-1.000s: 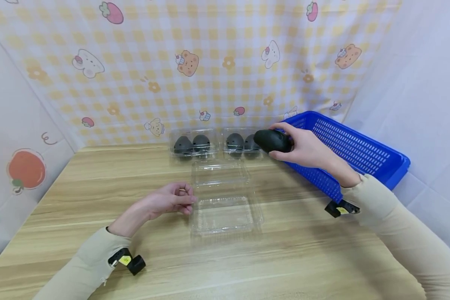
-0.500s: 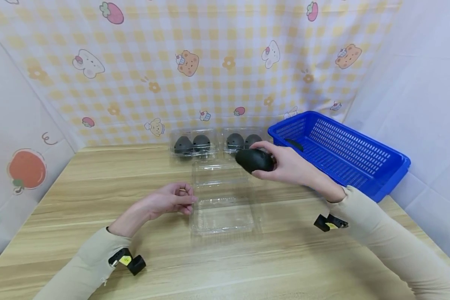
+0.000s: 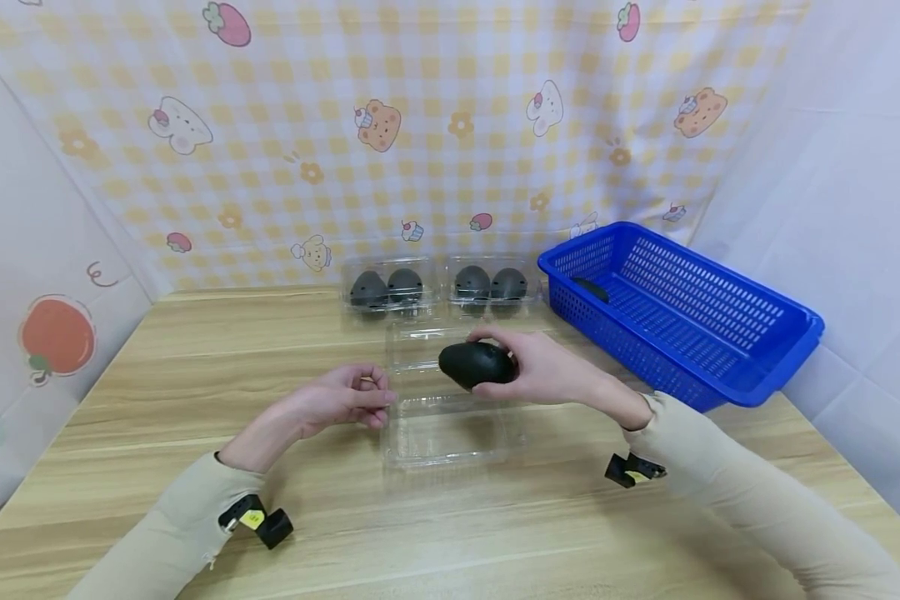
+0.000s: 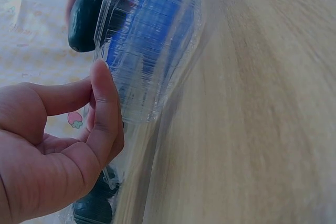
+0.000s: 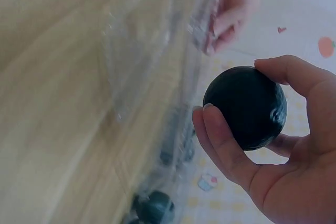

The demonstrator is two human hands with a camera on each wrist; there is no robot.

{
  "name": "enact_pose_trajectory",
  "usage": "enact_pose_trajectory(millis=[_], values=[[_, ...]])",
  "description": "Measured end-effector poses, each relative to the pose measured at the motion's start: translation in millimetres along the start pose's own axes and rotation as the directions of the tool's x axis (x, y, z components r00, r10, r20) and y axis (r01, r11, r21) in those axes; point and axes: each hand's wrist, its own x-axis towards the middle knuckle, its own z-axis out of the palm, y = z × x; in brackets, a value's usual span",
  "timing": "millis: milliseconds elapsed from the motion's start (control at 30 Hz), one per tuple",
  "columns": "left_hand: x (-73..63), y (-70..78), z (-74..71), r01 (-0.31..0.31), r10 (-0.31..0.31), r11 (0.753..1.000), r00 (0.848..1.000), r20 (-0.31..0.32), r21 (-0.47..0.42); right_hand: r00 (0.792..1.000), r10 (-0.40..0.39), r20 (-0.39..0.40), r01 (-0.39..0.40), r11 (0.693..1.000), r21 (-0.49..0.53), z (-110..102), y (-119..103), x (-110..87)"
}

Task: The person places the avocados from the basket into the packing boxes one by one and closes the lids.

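A dark green avocado [image 3: 476, 365] is in my right hand [image 3: 540, 367], the thumb and fingers curled round it, as the right wrist view also shows with the avocado [image 5: 245, 106]. It is above an opened clear plastic clamshell box [image 3: 450, 437], over the line between its lid and base. My left hand [image 3: 345, 398] pinches the box's left rim between thumb and fingers. From the left wrist, the hand [image 4: 63, 145] is seen at the edge of the clear box [image 4: 152, 40]; exactly how the fingertips meet the rim is partly hidden.
Two lidded clear boxes, a left box [image 3: 390, 265] and a right box [image 3: 495, 265], stand at the back, each with two avocados. A blue perforated basket [image 3: 660, 354] stands at the right with a dark avocado [image 3: 591, 289] inside. A patterned cloth [image 3: 450, 125] hangs behind the wooden table [image 3: 217, 350].
My right hand has carried the avocado from beside the blue basket leftward and down, over the opened box. My left hand has stayed at the box's left rim.
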Motion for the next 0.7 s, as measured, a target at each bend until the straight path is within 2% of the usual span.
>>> enact_pose_trajectory(millis=[367, 700], values=[[0.2, 1.4, -0.2, 0.001, -0.001, 1.000, 1.000, -0.005, -0.001, 0.994, 0.039, 0.105, -0.034, 0.998, -0.043, 30.0, -7.7, 9.8], [0.5, 0.5, 0.1, 0.002, -0.002, 1.000, 1.000, -0.014, -0.003, 0.984, 0.039, 0.176, -0.041, 0.999, 0.005, 56.4, -13.5, 17.5]])
